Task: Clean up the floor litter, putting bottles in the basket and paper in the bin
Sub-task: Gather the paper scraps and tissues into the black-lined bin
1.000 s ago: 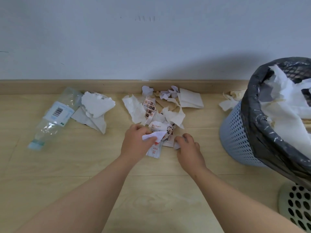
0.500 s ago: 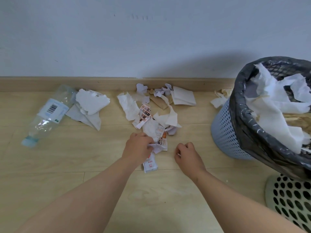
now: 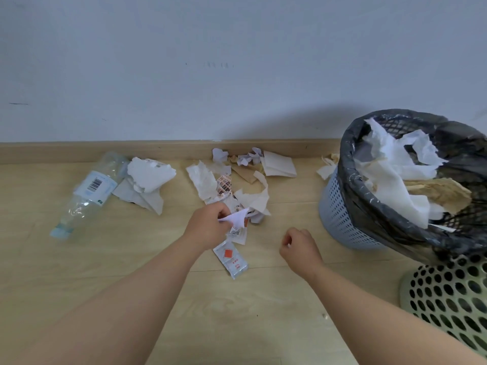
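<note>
Head view: the left hand (image 3: 208,227) has its grip pinched on white paper scraps (image 3: 236,219) at the near side of the paper pile (image 3: 226,180), which lies along the floor's far edge. The right hand (image 3: 300,248) is curled; whether its grip holds anything cannot be told. The bottle (image 3: 89,191) lies far left. The bin (image 3: 334,206) and the basket (image 3: 448,299) stand at the right edge.

— Is the basket (image 3: 448,299) whole?
— No, the right edge cuts it, and the bin (image 3: 340,212) too.
— Right hand (image 3: 300,248) holding anything?
— Can't tell; its fingers curl under. The left hand's (image 3: 208,225) paper (image 3: 237,219) hides its fingertips.
</note>
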Demonstrator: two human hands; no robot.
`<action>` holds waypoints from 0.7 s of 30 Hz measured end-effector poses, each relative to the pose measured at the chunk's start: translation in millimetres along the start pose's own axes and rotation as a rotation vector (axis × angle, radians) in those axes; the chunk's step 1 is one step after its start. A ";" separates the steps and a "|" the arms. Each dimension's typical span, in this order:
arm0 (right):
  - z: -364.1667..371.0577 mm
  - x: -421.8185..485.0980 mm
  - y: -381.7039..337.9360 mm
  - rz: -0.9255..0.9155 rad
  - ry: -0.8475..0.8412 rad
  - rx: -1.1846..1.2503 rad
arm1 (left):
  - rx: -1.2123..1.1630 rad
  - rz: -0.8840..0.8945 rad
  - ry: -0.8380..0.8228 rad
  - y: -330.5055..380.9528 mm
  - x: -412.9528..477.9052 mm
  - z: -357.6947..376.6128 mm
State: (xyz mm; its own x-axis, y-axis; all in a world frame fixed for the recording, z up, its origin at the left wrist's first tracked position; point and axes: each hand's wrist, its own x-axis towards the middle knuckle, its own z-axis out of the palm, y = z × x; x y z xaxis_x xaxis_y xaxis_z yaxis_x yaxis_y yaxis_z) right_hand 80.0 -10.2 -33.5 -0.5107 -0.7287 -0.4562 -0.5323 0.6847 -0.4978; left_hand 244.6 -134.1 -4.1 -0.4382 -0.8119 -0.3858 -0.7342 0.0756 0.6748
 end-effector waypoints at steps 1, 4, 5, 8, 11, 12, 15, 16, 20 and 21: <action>-3.1 0.6 -6.9 0.003 0.022 0.054 | -0.036 -0.011 0.018 3.5 -1.0 -2.1; -11.1 0.8 -29.1 0.024 0.038 0.246 | -0.114 -0.025 0.054 14.1 -4.2 -7.1; -13.6 -0.2 -36.1 0.028 0.027 0.322 | -0.140 -0.023 0.057 17.9 -5.4 -8.2; -22.3 -4.8 -53.6 0.015 -0.005 0.480 | -0.198 -0.012 0.073 31.0 -8.5 -11.6; -34.4 -12.7 -68.0 0.016 -0.041 0.641 | -0.196 0.011 0.104 43.4 -10.3 -16.3; -38.2 -14.7 -71.4 -0.002 -0.064 0.689 | -0.190 0.020 0.107 47.4 -10.9 -17.7; -47.5 -17.9 -79.5 -0.070 -0.095 0.735 | -0.241 0.043 0.093 60.1 -13.2 -20.5; -50.1 -18.1 -81.3 -0.075 -0.088 0.740 | -0.266 0.047 0.085 64.5 -14.4 -21.0; -62.2 -15.1 -85.6 -0.089 0.001 0.773 | -0.357 0.073 0.057 79.6 -17.4 -23.4; -67.0 -14.8 -86.8 -0.096 0.022 0.781 | -0.372 0.086 0.059 83.8 -18.3 -24.4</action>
State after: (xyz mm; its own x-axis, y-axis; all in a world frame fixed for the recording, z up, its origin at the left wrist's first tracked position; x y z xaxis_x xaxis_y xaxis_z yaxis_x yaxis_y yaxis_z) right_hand 88.6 -58.1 65.9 -0.5039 -0.7785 -0.3743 0.0493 0.4067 -0.9122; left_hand 203.7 -127.1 74.8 -0.4515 -0.8445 -0.2880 -0.4526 -0.0614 0.8896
